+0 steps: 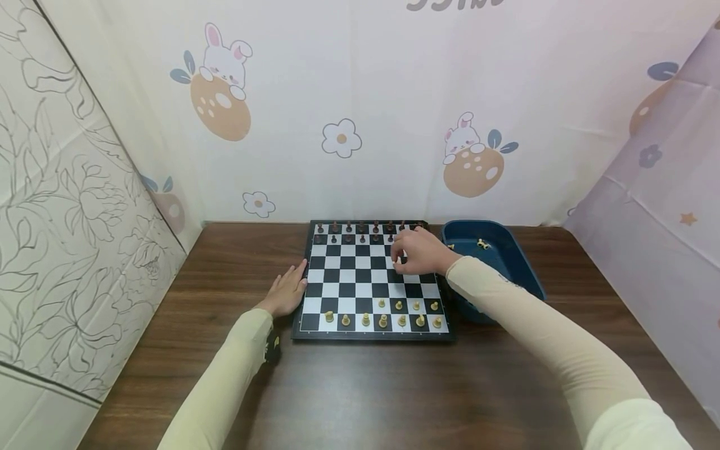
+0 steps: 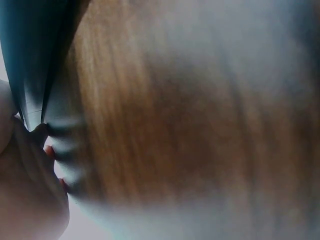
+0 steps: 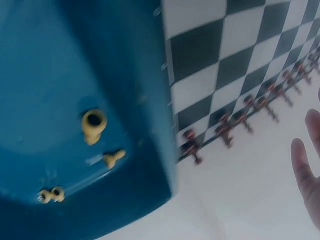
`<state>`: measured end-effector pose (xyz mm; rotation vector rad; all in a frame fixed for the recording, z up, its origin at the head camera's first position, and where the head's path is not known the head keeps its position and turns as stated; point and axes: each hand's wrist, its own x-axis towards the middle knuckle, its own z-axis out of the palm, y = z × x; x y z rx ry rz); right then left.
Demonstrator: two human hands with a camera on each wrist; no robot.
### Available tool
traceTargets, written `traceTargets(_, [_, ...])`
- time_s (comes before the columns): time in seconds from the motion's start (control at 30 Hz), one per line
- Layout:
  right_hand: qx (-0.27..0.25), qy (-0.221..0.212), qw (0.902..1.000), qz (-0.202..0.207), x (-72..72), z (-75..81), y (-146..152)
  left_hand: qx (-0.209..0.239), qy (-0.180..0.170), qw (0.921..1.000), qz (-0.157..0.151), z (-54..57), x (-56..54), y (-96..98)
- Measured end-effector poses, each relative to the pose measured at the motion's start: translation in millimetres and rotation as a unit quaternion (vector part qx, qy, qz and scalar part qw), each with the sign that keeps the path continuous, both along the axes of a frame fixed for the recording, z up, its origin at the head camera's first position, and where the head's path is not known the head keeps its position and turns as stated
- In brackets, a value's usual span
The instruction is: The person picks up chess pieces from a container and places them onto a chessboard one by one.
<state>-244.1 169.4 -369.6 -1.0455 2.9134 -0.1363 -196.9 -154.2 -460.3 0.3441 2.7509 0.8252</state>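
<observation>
While my straight-fingered left hand (image 1: 287,290) touches the chessboard (image 1: 356,275), my right hand (image 1: 420,252) reaches over, hold unclear. Blue tray (image 1: 507,245) beside chessboard, sleeve (image 1: 540,325) across; table (image 1: 365,387) beneath, cloth (image 1: 394,169) behind.

Smooth plastic tray (image 3: 30,65), plastic chess pieces (image 3: 94,125), softly glossy wood-grain tabletop (image 1: 365,387), matt cloth backdrop (image 1: 394,169).

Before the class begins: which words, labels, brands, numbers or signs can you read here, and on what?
None legible.
Grey letters on the wall cloth: cut off by the picture's top edge.
Pale marks along the border of the chessboard: too small in the head view, too blurred in the right wrist view.
</observation>
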Motion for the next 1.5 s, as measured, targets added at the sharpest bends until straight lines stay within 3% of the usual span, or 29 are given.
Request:
traceTargets(0.53, [-0.006, -0.048, 0.9891, 0.139, 34.0, -15.0, -55, 0.005, 0.000, 1.0000, 0.003, -4.1, -2.3, -2.1])
traceTargets(1.03, [0.014, -0.063, 0.9875, 0.144, 31.6, -28.4, -58, -0.001, -0.010, 0.9999, 0.003, -0.7, -4.5, -1.6])
traceTargets(1.5, [0.026, -0.064, 0.9869, 0.146, 29.2, -31.3, -58, 0.002, -0.008, 1.0000, 0.004, 0.9, -6.1, -1.7])
